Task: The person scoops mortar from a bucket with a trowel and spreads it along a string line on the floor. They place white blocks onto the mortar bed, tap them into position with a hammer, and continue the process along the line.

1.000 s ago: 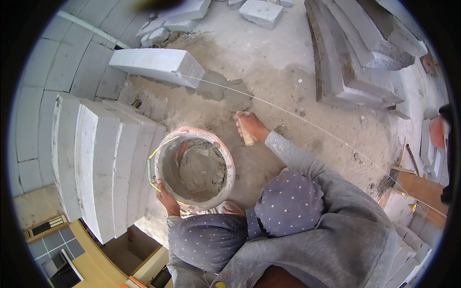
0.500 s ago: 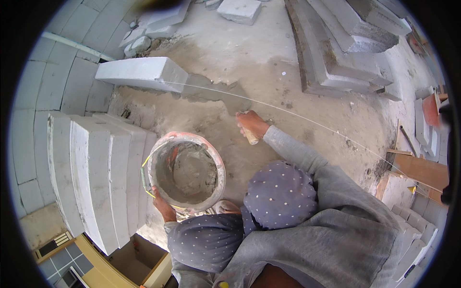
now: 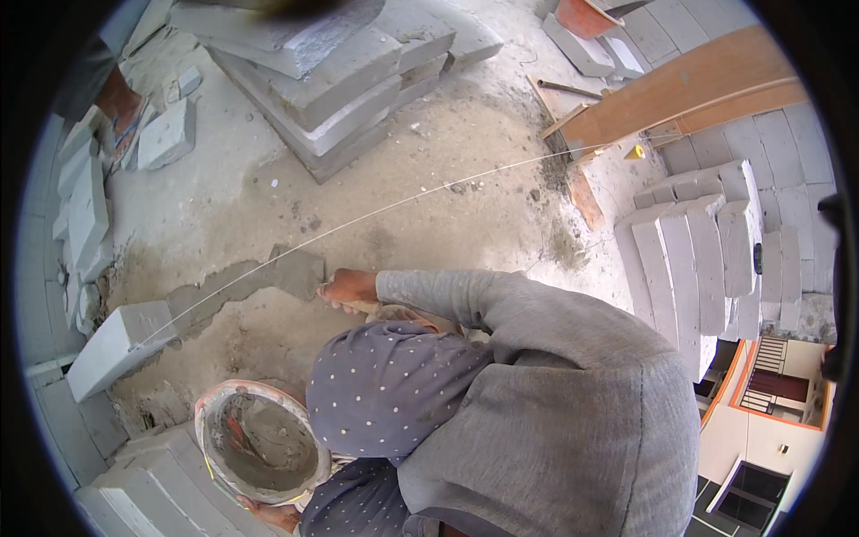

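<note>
My right hand (image 3: 351,286) is closed round the wooden handle of a trowel (image 3: 299,272), whose grey blade rests at the right end of a strip of wet mortar (image 3: 217,294) on the floor. A white string (image 3: 385,211) runs low over this strip from a pale block (image 3: 130,345) at its left end. Down at the lower left, my left hand (image 3: 273,514) grips the near rim of a mortar-smeared bucket (image 3: 208,413). Grey mortar (image 3: 277,438) lies inside it. The left fingers are partly hidden by the bucket's side.
Stacked pale blocks stand at the far middle (image 3: 349,98), lower left (image 3: 148,488) and right (image 3: 693,259). Wooden boards (image 3: 680,85) hold the string's far right end. A person's foot (image 3: 121,103) shows at the far left, beside loose blocks (image 3: 168,134).
The view has swung to the right. My right hand has brought the trowel to the mortar strip's right end, and the blade now shows. My left hand stays at the bucket.
</note>
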`<state>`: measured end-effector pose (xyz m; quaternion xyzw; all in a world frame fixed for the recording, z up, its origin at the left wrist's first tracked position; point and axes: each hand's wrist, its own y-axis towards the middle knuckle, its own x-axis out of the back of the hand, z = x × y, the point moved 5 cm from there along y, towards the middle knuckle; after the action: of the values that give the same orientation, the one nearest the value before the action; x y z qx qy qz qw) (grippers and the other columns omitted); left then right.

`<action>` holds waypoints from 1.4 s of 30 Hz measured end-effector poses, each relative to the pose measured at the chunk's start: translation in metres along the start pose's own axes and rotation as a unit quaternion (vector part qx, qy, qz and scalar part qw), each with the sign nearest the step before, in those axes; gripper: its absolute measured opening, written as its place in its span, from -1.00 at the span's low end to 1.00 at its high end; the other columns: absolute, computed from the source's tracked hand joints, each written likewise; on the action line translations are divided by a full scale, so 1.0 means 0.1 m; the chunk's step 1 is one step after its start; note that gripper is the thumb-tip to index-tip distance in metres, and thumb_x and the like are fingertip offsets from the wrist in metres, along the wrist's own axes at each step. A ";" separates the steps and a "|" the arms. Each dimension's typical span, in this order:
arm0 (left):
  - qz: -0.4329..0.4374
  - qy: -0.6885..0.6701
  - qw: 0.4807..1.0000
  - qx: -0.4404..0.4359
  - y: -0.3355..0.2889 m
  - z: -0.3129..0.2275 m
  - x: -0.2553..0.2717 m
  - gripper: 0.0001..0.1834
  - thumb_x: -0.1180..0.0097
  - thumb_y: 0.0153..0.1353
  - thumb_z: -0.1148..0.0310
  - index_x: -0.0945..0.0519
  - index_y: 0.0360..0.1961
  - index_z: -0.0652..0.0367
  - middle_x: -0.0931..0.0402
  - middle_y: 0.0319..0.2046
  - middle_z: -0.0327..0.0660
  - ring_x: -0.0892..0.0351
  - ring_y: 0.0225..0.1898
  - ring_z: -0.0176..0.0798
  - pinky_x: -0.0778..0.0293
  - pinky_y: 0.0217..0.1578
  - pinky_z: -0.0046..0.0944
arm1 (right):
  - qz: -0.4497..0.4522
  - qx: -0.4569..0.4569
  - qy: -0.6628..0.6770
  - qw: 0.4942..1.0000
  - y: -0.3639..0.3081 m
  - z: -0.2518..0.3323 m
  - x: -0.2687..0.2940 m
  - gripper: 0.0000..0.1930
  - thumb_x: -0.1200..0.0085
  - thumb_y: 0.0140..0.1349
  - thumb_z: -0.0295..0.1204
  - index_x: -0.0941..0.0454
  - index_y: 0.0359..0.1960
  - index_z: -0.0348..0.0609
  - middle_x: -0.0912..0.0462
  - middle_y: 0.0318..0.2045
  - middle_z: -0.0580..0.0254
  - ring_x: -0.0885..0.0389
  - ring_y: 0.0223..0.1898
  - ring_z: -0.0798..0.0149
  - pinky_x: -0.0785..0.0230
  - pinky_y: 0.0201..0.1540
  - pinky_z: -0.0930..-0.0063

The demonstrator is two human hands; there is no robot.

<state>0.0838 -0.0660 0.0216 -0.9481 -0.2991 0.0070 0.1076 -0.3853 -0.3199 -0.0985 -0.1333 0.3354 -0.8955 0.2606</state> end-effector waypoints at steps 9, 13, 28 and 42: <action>-0.057 -0.116 0.984 0.119 0.07 -0.52 -0.62 -0.31 -0.09 0.40 -0.03 -0.40 0.24 0.42 -0.54 0.09 0.07 -0.59 0.06 -0.01 -0.53 0.11 -0.07 | 0.081 0.299 -0.323 0.894 -1.24 1.15 0.11 -0.53 -0.12 0.32 -0.08 -0.57 -0.01 -0.28 -0.68 -0.37 -0.16 -0.68 -0.24 -0.19 -0.49 -0.15 0.05; -0.083 -0.031 0.993 0.078 0.10 -0.76 -0.93 -0.42 -0.13 0.40 0.04 -0.52 0.12 0.44 -0.57 0.00 -0.04 -0.57 -0.05 -0.21 -0.51 -0.03 -0.21 | 0.084 0.335 -0.556 0.757 -1.14 1.72 -0.47 -0.72 -0.13 0.22 -0.33 -0.61 -0.15 -0.29 -0.68 -0.41 -0.15 -0.69 -0.24 -0.16 -0.50 -0.16 0.04; -0.105 0.081 0.991 -0.005 0.10 -0.98 -1.36 -0.56 -0.08 0.44 0.08 -0.60 -0.02 0.33 -0.51 -0.23 -0.32 -0.39 -0.24 -0.43 -0.32 -0.23 -0.39 | 0.402 -0.004 -0.310 0.862 -1.00 1.16 -1.31 -0.54 -0.01 0.39 -0.07 -0.61 -0.11 -0.32 -0.59 -0.47 0.19 -0.59 -0.46 0.36 -0.41 -0.55 0.43; -0.102 -0.121 0.982 0.104 0.08 -0.38 -0.33 -0.50 -0.08 0.40 0.16 -0.48 0.16 0.37 -0.59 0.03 0.00 -0.63 -0.02 -0.07 -0.57 0.01 -0.09 | 0.285 0.158 -0.156 0.932 -0.82 0.92 -0.22 -0.55 -0.04 0.41 -0.08 -0.63 -0.08 -0.30 -0.62 -0.44 0.20 -0.61 -0.38 0.33 -0.45 -0.19 0.37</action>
<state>0.0644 -0.0992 0.0555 -0.8886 -0.4025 0.1414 0.1685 -0.3595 -0.3043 0.0231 -0.1277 0.1687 -0.7926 0.5718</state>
